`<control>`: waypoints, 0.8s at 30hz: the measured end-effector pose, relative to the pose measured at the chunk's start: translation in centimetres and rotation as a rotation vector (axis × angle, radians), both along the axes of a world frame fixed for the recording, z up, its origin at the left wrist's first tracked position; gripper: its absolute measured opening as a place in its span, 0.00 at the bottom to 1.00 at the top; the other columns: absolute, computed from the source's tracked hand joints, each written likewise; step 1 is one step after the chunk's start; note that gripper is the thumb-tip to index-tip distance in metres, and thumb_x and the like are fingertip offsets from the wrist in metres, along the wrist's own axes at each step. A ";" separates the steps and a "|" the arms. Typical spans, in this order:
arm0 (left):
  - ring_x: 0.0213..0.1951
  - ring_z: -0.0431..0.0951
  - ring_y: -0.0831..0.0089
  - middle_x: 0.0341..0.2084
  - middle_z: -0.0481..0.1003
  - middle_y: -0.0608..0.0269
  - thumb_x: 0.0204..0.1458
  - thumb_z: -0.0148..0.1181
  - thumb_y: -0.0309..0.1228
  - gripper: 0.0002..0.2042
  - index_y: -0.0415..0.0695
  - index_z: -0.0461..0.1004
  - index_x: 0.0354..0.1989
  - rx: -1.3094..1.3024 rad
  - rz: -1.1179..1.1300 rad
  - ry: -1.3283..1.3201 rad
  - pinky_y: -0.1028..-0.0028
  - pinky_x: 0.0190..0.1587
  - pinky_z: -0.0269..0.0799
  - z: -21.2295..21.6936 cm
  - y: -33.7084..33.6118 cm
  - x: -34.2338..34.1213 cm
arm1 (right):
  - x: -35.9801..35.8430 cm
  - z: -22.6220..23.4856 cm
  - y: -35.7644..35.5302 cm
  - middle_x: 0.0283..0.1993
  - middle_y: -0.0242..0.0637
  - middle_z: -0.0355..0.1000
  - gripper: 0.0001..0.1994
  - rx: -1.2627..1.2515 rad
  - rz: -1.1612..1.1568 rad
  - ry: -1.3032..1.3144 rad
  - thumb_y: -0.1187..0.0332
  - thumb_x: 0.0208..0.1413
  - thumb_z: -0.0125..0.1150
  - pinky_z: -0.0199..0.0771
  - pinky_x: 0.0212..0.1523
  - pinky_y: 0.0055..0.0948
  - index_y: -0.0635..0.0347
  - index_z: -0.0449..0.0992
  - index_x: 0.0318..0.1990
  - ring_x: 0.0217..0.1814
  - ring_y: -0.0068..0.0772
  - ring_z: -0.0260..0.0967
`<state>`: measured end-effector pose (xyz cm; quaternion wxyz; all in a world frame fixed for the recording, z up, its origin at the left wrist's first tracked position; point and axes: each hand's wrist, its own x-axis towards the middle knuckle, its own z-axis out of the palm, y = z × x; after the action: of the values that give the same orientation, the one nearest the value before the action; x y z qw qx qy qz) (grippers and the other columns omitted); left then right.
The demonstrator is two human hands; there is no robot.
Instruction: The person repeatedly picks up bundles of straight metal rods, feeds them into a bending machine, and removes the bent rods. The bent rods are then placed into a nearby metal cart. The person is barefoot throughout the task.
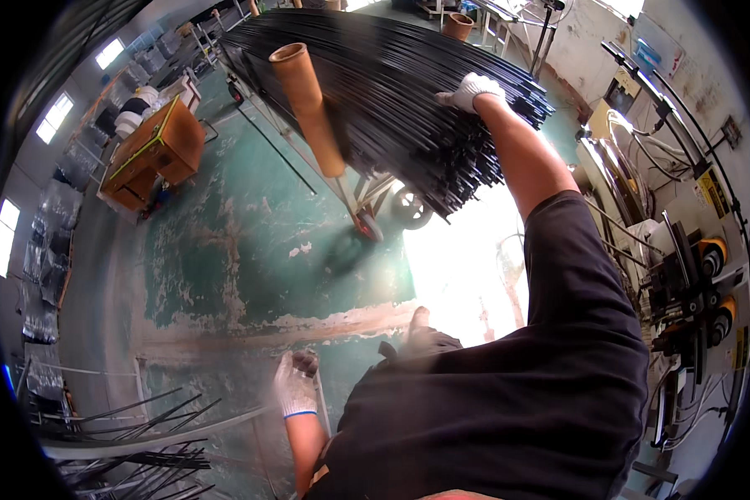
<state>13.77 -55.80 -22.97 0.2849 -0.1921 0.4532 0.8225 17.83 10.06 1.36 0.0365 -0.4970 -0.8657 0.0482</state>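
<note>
A wheeled cart [350, 200] is carrying long black rods [392, 87], a brown tube [305, 104] standing at its side. Worn green floor [196, 267] is spreading beneath, a wooden desk [175, 146] sitting leftward. The rods are lying beneath the right hand [472, 92], fingers slightly bent, grip unclear; the left hand [296, 385] is hanging well apart, fingers curled, any hold hidden.

yellow-and-black rectangular label [712, 193] on pale machine panel [737, 279], towards three o'clock, print too small to read, smaller yellow label [740, 347] nearer four o'clock, likewise illegible
</note>
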 end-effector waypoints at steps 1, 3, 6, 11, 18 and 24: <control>0.36 0.77 0.60 0.34 0.77 0.56 0.65 0.57 0.34 0.06 0.46 0.74 0.43 -0.004 -0.041 0.009 0.61 0.37 0.75 1.1 3.3 -0.7 | -0.3 0.4 1.4 0.61 0.42 0.76 0.45 -0.111 0.043 -0.050 0.26 0.48 0.60 0.73 0.61 0.38 0.59 0.77 0.60 0.63 0.42 0.74; 0.36 0.77 0.59 0.34 0.77 0.56 0.64 0.57 0.33 0.06 0.46 0.74 0.43 -0.008 -0.128 0.024 0.60 0.37 0.75 3.3 10.5 -1.8 | -1.7 0.4 2.2 0.59 0.42 0.78 0.43 0.003 -0.014 -0.061 0.25 0.50 0.56 0.75 0.59 0.37 0.57 0.80 0.57 0.61 0.40 0.76; 0.35 0.77 0.59 0.34 0.76 0.53 0.64 0.57 0.32 0.06 0.44 0.73 0.43 0.004 -0.161 0.076 0.61 0.37 0.75 6.9 19.7 -2.1 | -2.6 -0.9 6.0 0.57 0.45 0.78 0.36 -0.134 0.123 -0.067 0.33 0.59 0.53 0.75 0.59 0.39 0.57 0.81 0.55 0.60 0.46 0.76; 0.32 0.77 0.59 0.33 0.76 0.50 0.63 0.56 0.29 0.06 0.42 0.73 0.44 -0.043 -0.308 0.095 0.62 0.36 0.76 8.1 29.3 -3.5 | -2.4 0.7 7.1 0.53 0.49 0.79 0.28 -0.058 0.215 -0.107 0.43 0.61 0.58 0.76 0.57 0.41 0.60 0.82 0.51 0.57 0.47 0.77; 0.35 0.80 0.58 0.35 0.77 0.52 0.62 0.57 0.29 0.09 0.42 0.72 0.48 0.034 -0.466 0.216 0.61 0.39 0.78 10.4 35.4 -6.5 | -1.3 2.4 9.6 0.22 0.41 0.73 0.19 -0.391 0.389 0.062 0.58 0.46 0.69 0.76 0.27 0.40 0.71 0.81 0.29 0.23 0.34 0.73; 0.35 0.81 0.59 0.36 0.78 0.52 0.63 0.56 0.29 0.09 0.42 0.72 0.49 0.063 -0.550 0.230 0.62 0.40 0.78 10.2 35.8 -9.0 | 0.0 -0.8 12.3 0.21 0.36 0.70 0.16 -0.477 0.442 0.178 0.61 0.52 0.64 0.70 0.28 0.34 0.69 0.78 0.24 0.24 0.28 0.67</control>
<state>4.81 -20.01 -12.81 0.4496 0.0414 0.4919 0.7445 17.80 22.39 0.53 -0.0168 -0.2855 -0.9103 0.2993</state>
